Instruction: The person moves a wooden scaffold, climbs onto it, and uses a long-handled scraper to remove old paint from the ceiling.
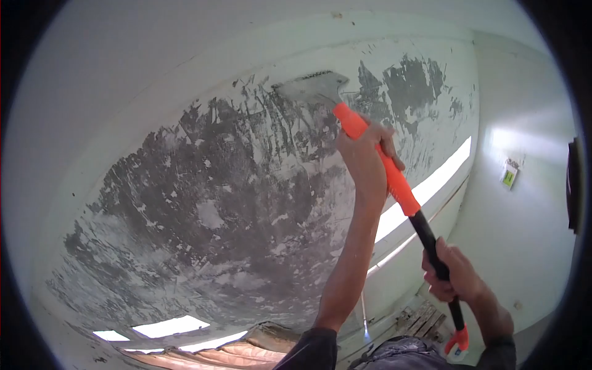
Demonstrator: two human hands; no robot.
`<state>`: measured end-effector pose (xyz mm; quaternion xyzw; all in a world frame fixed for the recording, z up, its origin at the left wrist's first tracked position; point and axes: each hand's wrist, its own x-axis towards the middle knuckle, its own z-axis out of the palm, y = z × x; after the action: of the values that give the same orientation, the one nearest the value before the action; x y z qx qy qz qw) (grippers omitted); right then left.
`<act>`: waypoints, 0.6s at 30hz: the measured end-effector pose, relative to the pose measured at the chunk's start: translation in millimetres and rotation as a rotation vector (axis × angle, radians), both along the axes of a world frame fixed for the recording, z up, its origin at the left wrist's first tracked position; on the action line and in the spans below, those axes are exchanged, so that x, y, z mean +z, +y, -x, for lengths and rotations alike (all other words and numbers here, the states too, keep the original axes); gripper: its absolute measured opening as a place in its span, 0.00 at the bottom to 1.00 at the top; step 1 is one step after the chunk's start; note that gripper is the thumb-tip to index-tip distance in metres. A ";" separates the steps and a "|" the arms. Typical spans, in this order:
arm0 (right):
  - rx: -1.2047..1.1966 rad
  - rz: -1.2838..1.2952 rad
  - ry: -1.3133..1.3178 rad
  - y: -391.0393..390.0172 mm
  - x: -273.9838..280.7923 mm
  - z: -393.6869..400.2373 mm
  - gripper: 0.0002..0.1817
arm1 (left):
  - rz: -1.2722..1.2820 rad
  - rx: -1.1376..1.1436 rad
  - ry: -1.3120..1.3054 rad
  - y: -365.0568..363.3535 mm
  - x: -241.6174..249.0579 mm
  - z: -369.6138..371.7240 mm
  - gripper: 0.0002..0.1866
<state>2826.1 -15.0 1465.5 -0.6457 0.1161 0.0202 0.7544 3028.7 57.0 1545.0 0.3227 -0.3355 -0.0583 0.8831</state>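
A long-handled scraper (402, 185) slants across the view, with an orange grip, a black shaft and an orange tail end. Its wide metal blade (311, 88) lies against the upper part of a patchy wall surface (246, 179), where white coating has come off in places and grey shows through. My left hand (365, 151) is closed round the orange grip just below the blade. Lower down, my right hand (455, 271) wraps the black shaft. Fingers of both hands are partly hidden behind the handle.
Bright window openings (425, 188) run along the right and lower edges of the patchy surface. A plain side wall (518, 246) bears a small switch plate (509, 176). Pinkish-brown folded sheeting (228, 354) hangs at the lower left. Wooden slats (422, 320) lie low on the right.
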 end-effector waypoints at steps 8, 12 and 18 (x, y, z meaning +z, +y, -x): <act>0.047 -0.036 -0.017 -1.6 15.5 -1.6 0.33 | 0.021 -0.008 -0.065 3.1 8.2 -2.8 0.05; 0.067 -0.067 0.054 8.5 -18.8 14.8 0.35 | 0.008 -0.021 -0.047 4.4 -13.5 4.6 0.06; 0.041 -0.041 0.050 -4.4 -1.7 15.5 0.35 | 0.039 -0.006 0.034 -2.7 5.5 11.3 0.08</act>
<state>2810.6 -19.4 1463.8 -0.6316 0.1213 0.0542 0.7639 3017.4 54.3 1550.5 0.3032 -0.3223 -0.0599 0.8948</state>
